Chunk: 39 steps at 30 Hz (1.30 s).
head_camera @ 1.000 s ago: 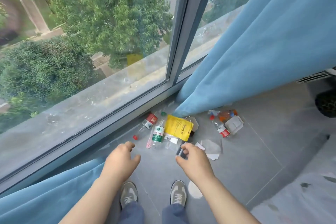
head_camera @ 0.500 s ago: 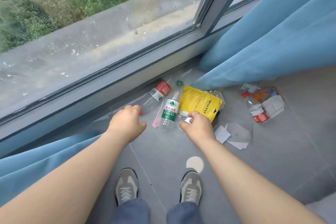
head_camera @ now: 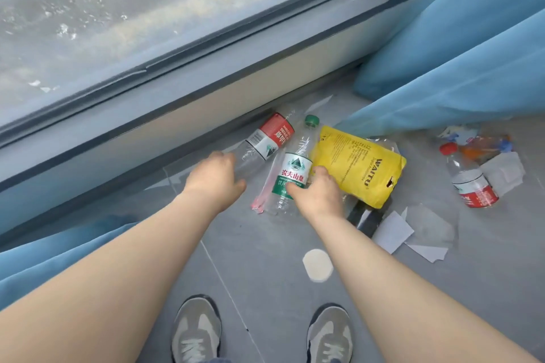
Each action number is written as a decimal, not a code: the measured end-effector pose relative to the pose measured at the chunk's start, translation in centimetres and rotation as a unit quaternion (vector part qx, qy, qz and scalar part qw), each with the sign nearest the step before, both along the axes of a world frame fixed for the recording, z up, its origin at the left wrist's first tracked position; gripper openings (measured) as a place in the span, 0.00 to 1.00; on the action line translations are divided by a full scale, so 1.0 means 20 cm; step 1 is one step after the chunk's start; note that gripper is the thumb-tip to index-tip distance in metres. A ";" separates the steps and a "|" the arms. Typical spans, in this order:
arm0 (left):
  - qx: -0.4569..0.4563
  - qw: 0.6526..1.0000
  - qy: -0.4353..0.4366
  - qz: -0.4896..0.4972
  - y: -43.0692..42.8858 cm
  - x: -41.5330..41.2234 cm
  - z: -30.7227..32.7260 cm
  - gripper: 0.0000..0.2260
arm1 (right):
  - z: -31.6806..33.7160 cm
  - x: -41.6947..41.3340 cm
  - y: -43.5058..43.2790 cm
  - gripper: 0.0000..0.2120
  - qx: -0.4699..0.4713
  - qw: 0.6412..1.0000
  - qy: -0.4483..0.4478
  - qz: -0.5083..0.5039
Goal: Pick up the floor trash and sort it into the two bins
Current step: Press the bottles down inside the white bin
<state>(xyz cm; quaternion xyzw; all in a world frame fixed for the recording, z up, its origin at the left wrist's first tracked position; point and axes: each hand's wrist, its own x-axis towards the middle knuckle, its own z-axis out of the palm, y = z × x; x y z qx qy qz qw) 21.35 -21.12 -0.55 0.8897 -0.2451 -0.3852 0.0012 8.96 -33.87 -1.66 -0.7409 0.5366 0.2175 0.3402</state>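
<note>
1. Two grips meet at centre frame: the right grip (head_camera: 320, 191) curls round the green-labelled bottle (head_camera: 293, 168); the left grip (head_camera: 216, 178) covers the neck of the red-labelled bottle (head_camera: 272, 135), hold unclear.
2. Both bottles lie on the grey tiled floor (head_camera: 265, 259) below the window (head_camera: 147, 23), a blue curtain (head_camera: 472, 53) at upper right.

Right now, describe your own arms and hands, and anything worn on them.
Left arm and right arm are bare to the frame edge, no sleeves. Left hand and right hand show no gloves, rings, watch or bands.
</note>
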 end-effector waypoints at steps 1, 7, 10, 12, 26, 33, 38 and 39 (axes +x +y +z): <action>-0.004 1.000 -0.002 0.000 -0.01 0.01 -0.03 0.19 | -0.03 0.01 0.00 0.27 -0.005 1.000 -0.003 -0.004; -0.017 1.000 -0.009 0.017 -0.09 0.04 -0.18 0.20 | -0.18 0.07 0.00 0.34 -0.024 0.999 -0.011 -0.035; -0.029 0.998 0.000 0.047 -0.11 0.04 -0.25 0.21 | -0.24 0.06 0.02 0.36 -0.037 0.998 -0.002 -0.045; -0.028 0.998 0.006 0.051 -0.12 0.04 -0.29 0.23 | -0.27 0.07 0.02 0.35 -0.030 0.998 -0.004 -0.059; -0.027 0.980 0.090 0.175 -0.08 -0.13 0.07 0.19 | 0.09 -0.07 0.02 0.35 -0.016 0.991 -0.049 -0.126; -0.039 0.963 0.097 0.247 -0.03 -0.26 0.58 0.28 | 0.55 -0.17 0.08 0.34 -0.010 0.982 -0.070 -0.175; -0.059 0.964 0.088 0.244 0.00 -0.31 1.02 0.29 | 0.99 -0.26 0.11 0.28 -0.011 0.974 -0.096 -0.207; -0.063 0.962 0.093 0.250 0.00 -0.32 1.11 0.29 | 1.09 -0.28 0.11 0.27 -0.010 0.972 -0.100 -0.214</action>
